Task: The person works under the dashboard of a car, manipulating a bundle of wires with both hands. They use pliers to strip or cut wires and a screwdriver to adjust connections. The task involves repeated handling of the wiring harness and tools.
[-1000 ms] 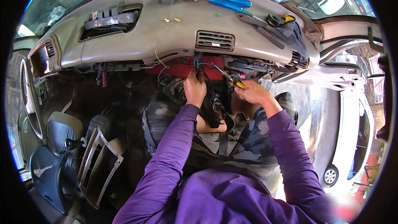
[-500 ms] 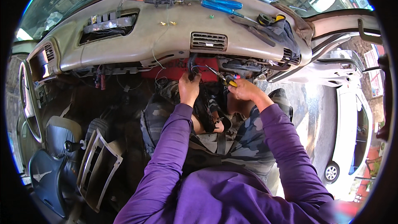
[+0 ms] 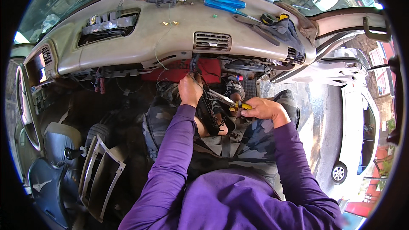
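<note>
My left hand (image 3: pixel 190 89) is closed round a black wiring harness (image 3: pixel 194 63) that hangs from the opening under the dashboard. Below that hand, dark loose wires (image 3: pixel 208 115) trail down between my knees. In my right hand (image 3: pixel 267 110) are pliers with yellow and black handles (image 3: pixel 239 106). Their metal jaws (image 3: pixel 218 95) point up and left, close to the wires beside my left hand. Whether the jaws touch a wire I cannot tell. Behind the harness lies a red panel or box (image 3: pixel 170 71).
On the beige dashboard (image 3: pixel 140 25) lie blue-handled tools (image 3: pixel 223 4), a tape roll (image 3: pixel 268 18), a dark cloth (image 3: pixel 289 30) and small brass pieces (image 3: pixel 170 23). A thin wire (image 3: pixel 158 47) hangs over its edge. A loose trim frame (image 3: pixel 102 179) stands at left; at right, the door is open.
My right hand has moved toward me and slightly right with the pliers, so their jaws sit lower. My left hand has shifted slightly down and left, still on the harness.
</note>
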`<state>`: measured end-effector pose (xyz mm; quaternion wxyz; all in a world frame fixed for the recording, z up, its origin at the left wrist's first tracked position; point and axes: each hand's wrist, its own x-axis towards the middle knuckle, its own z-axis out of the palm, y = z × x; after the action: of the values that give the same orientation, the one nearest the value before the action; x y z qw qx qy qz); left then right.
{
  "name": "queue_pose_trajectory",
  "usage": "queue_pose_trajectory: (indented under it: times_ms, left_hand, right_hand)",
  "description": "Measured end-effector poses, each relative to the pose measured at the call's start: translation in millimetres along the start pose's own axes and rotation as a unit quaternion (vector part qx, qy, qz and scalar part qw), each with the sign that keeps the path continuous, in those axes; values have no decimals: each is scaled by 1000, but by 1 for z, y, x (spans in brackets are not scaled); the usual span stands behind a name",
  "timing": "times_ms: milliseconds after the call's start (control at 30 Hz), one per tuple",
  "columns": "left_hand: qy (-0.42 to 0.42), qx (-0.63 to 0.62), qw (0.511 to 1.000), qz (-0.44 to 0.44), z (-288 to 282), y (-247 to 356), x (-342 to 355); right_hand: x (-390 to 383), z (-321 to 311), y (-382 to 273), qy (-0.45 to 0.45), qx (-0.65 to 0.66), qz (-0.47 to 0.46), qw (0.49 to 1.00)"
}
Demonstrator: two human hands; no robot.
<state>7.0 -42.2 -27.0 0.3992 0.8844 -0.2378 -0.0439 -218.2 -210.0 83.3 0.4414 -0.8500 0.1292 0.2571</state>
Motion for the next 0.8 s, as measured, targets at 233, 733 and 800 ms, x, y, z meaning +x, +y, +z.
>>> queue_pose_trajectory:
  times_ms: [233,733,800]
  left_hand:
    - [-28,-110,993,41,-4,-15,8]
    - [-50,-137,989,-22,-4,-6,1]
    - [-60,-142,988,-22,-6,-7,4]
  right_hand:
    - [-63,12,-41,280,287,-67,913]
    - [-10,-198,-15,575,-338,158,728]
    - [-6,-193,-21,612,-380,108,685]
